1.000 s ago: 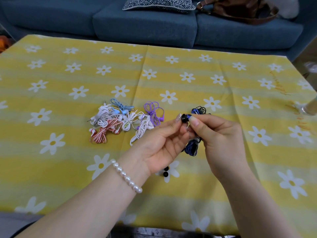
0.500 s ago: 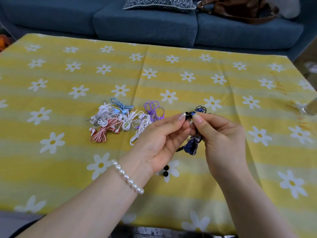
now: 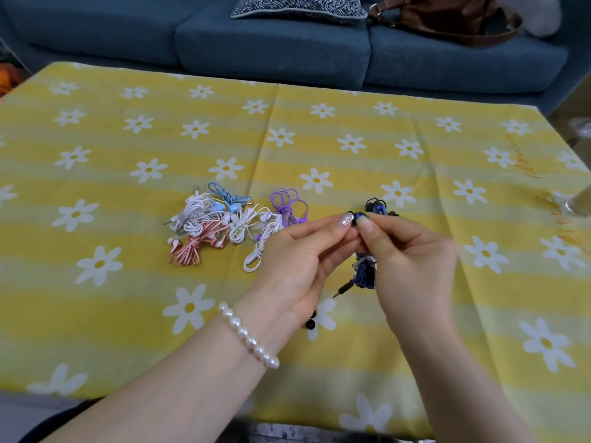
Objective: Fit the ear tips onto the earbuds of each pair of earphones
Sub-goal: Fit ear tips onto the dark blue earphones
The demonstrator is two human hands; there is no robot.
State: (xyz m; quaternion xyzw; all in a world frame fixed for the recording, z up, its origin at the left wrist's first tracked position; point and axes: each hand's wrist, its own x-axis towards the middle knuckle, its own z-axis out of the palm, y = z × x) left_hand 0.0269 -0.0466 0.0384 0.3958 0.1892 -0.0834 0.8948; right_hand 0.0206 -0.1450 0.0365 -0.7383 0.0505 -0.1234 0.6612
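My left hand (image 3: 297, 260) and my right hand (image 3: 412, 260) meet above the table, fingertips pinching a small black and blue earbud (image 3: 357, 217) between them. The bundled dark blue earphone cable (image 3: 364, 271) hangs below my right hand, its jack plug (image 3: 343, 288) pointing left. Whether the piece under my left fingertips is the ear tip or the bud I cannot tell. Two loose black ear tips (image 3: 311, 319) lie on the cloth under my left wrist. Another dark blue pair (image 3: 377, 206) lies just beyond my fingers.
A heap of coiled earphones lies to the left: white (image 3: 195, 215), light blue (image 3: 228, 198), red and white (image 3: 195, 247), purple (image 3: 287, 206). The yellow daisy tablecloth (image 3: 128, 314) covers the table. A blue sofa (image 3: 271, 43) stands behind, and a glass (image 3: 579, 204) at the right edge.
My hands have stayed together over the same spot, fingers working on the earbud. The earbud sits lower between my fingertips than a second ago, and the hanging cable has swung slightly.
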